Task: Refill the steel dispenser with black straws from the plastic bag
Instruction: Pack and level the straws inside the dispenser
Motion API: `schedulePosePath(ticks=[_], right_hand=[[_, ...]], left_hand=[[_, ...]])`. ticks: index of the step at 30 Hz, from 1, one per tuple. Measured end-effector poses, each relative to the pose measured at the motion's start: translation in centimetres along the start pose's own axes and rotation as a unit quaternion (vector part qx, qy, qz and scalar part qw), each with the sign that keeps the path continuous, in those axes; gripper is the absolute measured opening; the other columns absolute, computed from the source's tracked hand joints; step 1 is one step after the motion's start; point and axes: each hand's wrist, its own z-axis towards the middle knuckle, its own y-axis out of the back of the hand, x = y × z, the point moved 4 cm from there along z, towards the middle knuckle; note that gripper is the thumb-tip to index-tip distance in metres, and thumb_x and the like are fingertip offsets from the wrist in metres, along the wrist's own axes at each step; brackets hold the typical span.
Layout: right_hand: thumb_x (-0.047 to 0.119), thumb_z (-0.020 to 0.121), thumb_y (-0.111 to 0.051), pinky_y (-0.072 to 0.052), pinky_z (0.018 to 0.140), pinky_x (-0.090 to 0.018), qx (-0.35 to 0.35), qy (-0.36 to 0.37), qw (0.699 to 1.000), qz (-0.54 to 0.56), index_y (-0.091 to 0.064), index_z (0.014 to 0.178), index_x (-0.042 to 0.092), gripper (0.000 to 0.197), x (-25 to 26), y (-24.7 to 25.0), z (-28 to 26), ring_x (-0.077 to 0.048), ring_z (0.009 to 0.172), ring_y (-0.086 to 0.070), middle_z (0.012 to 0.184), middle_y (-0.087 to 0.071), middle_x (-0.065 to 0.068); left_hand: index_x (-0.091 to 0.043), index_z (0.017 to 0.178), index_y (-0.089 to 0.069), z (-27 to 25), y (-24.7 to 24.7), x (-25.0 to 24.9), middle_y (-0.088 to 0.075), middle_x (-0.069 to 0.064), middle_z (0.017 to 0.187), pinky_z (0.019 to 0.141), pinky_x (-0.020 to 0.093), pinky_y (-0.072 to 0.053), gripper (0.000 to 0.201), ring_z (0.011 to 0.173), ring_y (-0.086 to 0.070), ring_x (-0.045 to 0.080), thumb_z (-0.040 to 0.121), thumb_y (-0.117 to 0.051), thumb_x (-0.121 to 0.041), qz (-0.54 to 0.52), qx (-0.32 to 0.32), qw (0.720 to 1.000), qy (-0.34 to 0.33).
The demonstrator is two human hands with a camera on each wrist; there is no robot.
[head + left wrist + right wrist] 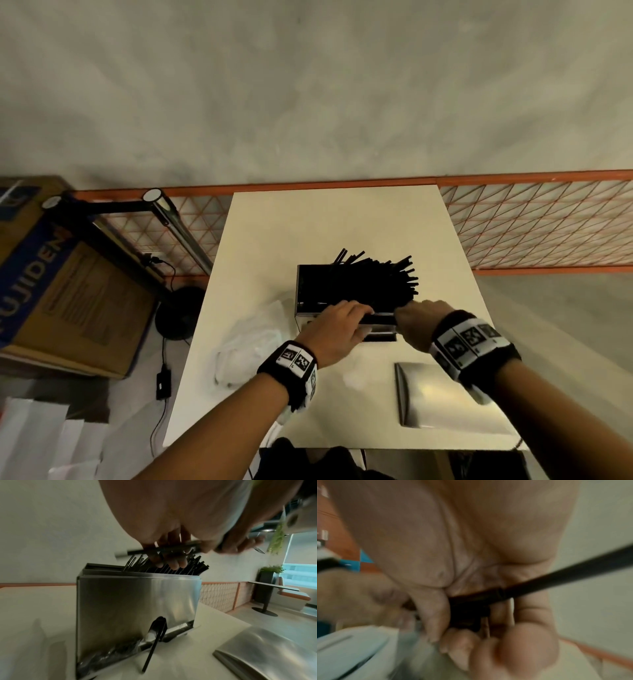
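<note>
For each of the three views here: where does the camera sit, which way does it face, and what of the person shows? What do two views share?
Head: on the head, facing down at the table, steel dispenser, plastic bag; both forearms show.
Left wrist: under the left hand, facing the dispenser front; fingers on the black straws.
Right wrist: under the right hand, blurred, at fingers curled round straws.
Shared: head and left wrist both show the steel lid.

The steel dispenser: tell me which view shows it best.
The left wrist view. The steel dispenser fills it from open top to base, with its front wall and bottom slot clear. The head view shows only its top opening, crowded with black straws and partly covered by both hands. The right wrist view is blurred and shows no recognisable dispenser.
</note>
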Motion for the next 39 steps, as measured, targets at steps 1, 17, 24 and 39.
schedulePosePath(ticks=[1,17,24,39], right_hand=[[0.019,0.099,-0.041,-0.043,0.074,-0.033,-0.014,0.004,1.000,-0.013,-0.060,0.118,0.015,0.028,-0.1,1.4,0.0,-0.030,0.106,-0.064,0.120,-0.064,-0.006],[0.050,0.095,-0.050,-0.043,0.079,-0.031,-0.267,-0.019,0.903,0.335,-0.067,0.109,0.023,0.035,-6.0,6.2,3.7,-0.019,0.091,-0.059,0.102,-0.066,0.000],[0.043,0.100,-0.046,-0.037,0.107,-0.033,-0.268,0.036,0.873,0.406,-0.047,0.141,0.019,0.047,-1.4,1.1,6.8,-0.022,0.129,-0.044,0.141,-0.043,-0.004],[0.001,0.082,-0.046,-0.059,0.064,-0.042,-0.235,-0.226,0.760,0.563,-0.065,0.096,0.016,0.028,-6.6,-10.9,5.0,-0.034,0.075,-0.067,0.087,-0.069,-0.010]], left_hand=[[-0.010,0.136,-0.054,0.6,0.3,-0.1,-0.058,0.008,0.125,0.095,0.042,-0.048,0.038,0.111,-0.055,0.025,0.106,-0.045,-0.031,0.011,-0.019,1.000,-0.012],[-0.007,0.124,-0.056,4.1,-1.3,5.6,-0.051,0.010,0.114,0.091,0.048,-0.048,0.030,0.100,-0.050,0.027,0.107,-0.044,-0.027,-0.056,-0.092,0.990,0.090],[-0.016,0.124,-0.053,3.4,-1.2,6.9,-0.046,0.001,0.123,0.100,0.040,-0.047,0.050,0.114,-0.051,0.022,0.089,-0.051,-0.052,-0.127,-0.143,0.971,0.141],[-0.026,0.161,0.006,3.2,-2.3,8.4,-0.004,-0.001,0.170,0.123,0.051,-0.024,0.137,0.156,-0.012,0.022,0.062,-0.071,-0.081,-0.054,0.018,0.971,0.232]])
